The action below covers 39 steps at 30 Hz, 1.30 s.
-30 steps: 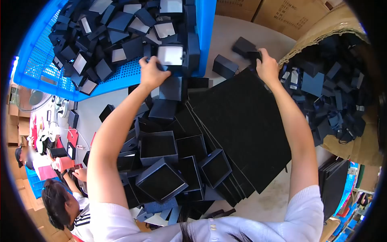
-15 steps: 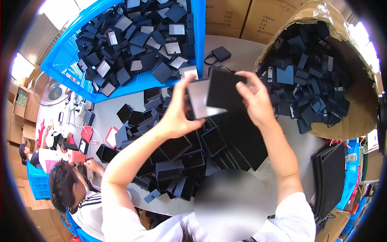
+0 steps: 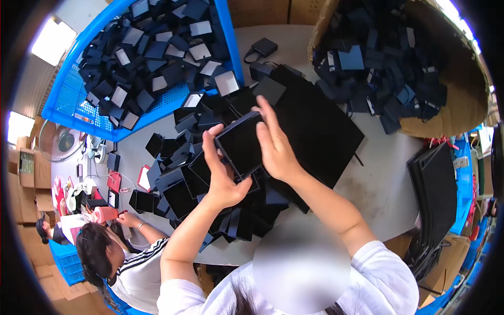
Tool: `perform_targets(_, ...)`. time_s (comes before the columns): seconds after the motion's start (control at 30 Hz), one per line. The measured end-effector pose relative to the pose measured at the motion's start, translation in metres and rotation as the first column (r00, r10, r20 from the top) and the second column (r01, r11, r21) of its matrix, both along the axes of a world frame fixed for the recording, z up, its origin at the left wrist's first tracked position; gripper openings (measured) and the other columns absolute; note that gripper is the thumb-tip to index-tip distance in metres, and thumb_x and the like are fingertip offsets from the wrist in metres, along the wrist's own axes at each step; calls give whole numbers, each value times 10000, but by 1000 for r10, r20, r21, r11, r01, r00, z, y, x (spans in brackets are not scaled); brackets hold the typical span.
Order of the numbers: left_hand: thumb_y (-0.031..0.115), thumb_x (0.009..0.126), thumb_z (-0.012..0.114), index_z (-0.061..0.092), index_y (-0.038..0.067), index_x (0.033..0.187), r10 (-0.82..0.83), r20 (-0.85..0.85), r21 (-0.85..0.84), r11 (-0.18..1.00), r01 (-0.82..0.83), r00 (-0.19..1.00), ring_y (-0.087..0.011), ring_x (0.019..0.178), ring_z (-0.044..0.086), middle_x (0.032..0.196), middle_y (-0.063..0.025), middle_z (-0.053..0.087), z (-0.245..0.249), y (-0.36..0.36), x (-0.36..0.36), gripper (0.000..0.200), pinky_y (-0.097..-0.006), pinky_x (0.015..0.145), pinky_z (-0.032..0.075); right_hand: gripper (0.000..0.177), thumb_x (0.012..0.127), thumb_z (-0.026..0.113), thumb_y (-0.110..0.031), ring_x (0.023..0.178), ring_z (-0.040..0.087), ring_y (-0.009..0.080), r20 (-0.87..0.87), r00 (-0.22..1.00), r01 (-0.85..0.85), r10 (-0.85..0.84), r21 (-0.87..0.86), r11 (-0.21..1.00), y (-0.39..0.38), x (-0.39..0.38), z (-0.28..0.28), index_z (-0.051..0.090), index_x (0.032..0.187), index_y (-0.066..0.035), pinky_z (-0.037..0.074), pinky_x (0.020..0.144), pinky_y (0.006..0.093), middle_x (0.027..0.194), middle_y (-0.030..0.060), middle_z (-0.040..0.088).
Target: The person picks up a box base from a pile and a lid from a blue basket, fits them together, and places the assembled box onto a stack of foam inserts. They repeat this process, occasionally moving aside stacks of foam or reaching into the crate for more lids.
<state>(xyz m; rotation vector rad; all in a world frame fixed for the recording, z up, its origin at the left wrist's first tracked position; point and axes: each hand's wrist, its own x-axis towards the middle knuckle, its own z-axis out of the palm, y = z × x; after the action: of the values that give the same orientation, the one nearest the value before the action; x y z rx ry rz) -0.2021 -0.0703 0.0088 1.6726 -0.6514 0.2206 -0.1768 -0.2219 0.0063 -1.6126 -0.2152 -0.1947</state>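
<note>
Between my hands, above the pile, is a small black open box (image 3: 242,146) with its dark inside facing up. My left hand (image 3: 224,176) grips its left and lower edges between fingers and thumb. My right hand (image 3: 276,145) lies along its right side, fingers pointing up and touching the edge. Beneath and to the left is a heap of black open boxes (image 3: 181,194). Large flat black sheets (image 3: 320,136) are stacked to the right. A small dark square piece (image 3: 269,91) rests just beyond my right fingertips.
A blue crate (image 3: 231,39) holding dark lids and trays stands at the back left. At the back right a cardboard container (image 3: 451,107) lies with dark pieces inside. Black panels (image 3: 433,194) stand at the right. A co-worker (image 3: 134,265) sits at the lower left.
The white-lined tray and black piece are out of my hands, which now hold a black open box lower and further left. A white-lined tray lies at the crate's corner. The view has shifted.
</note>
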Motion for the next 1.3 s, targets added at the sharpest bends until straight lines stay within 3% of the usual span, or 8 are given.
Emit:
perform_targets(0.13, 66, 643, 714, -195, 191, 1482, -14, -110, -203, 979, -8, 994, -344, 1394, 238, 1511, -180, 58, 5, 2, -4, 1243, -442, 1094, 302, 433, 929, 539, -115, 820, 668, 233, 79, 987, 142, -141, -11, 990, 19, -1, -13, 414, 1337, -37, 501, 782, 300, 922, 171, 653)
perform_targets(0.37, -25, 720, 725, 317, 100, 1447, 239, -593, -89, 930, -358, 769, -236, 1036, 587, 1204, -159, 543, 51, 45, 13, 843, -336, 907, 483, 439, 888, 605, -175, 1022, 596, 150, 106, 966, -246, 234, 107, 963, -13, 46, -10, 466, 1285, -48, 489, 868, 312, 1232, 116, 571)
perform_targets(0.47, 64, 656, 773, 347, 101, 1459, -80, -567, 243, 935, 259, 820, -233, 1052, 599, 1183, -117, 599, 72, 99, 28, 910, -401, 946, 458, 544, 858, 658, -284, 1175, 540, 333, 232, 971, 179, -54, -561, 808, -54, 125, -69, 458, 1315, -67, 458, 965, 406, 1296, 169, 529)
perform_targets(0.63, 230, 841, 680, 465, 64, 1369, 469, -540, 462, 859, -220, 699, -264, 1060, 613, 1174, -136, 613, 39, 146, 141, 595, -355, 913, 472, 723, 747, 742, -460, 1277, 407, 353, 25, 998, 43, -52, -920, 390, -64, 177, -130, 476, 1341, -146, 384, 1041, 436, 1368, 154, 439)
perform_targets(0.87, 232, 821, 671, 574, 14, 1246, 709, -430, 751, 625, -215, 559, -312, 1080, 623, 1174, -219, 626, -157, 172, 303, 487, -398, 934, 491, 435, 906, 503, -323, 915, 631, 335, -169, 965, 44, -203, -655, 754, -84, 191, -121, 494, 1271, -87, 488, 869, 420, 942, 187, 655)
perform_targets(0.93, 199, 815, 636, 628, 13, 1163, 767, -26, 965, 187, -184, 641, -372, 1119, 593, 1187, -252, 612, -183, 168, 325, 394, -402, 947, 481, 428, 918, 477, -304, 976, 617, 331, -228, 926, 134, -302, -548, 825, -100, 202, -125, 487, 1272, -63, 506, 854, 424, 1024, 184, 633)
perform_targets(1.17, 161, 832, 557, 601, -3, 1132, 896, 47, 957, 87, -278, 442, -381, 1128, 582, 1190, -245, 607, -181, 208, 308, 344, -434, 927, 492, 419, 960, 432, -270, 1094, 546, 303, -696, 704, 480, -141, 320, 817, -118, 208, -134, 483, 1226, 50, 553, 850, 517, 1323, 196, 441)
perform_targets(1.3, 192, 856, 546, 450, -32, 1273, 780, -485, 521, 622, -585, 397, -351, 889, 669, 1056, -211, 642, -103, 211, 292, 484, -406, 766, 561, 503, 906, 574, -289, 1039, 596, 290, -540, 792, 341, -285, 4, 940, -112, 211, -148, 484, 1259, 58, 583, 769, 468, 1265, 193, 514)
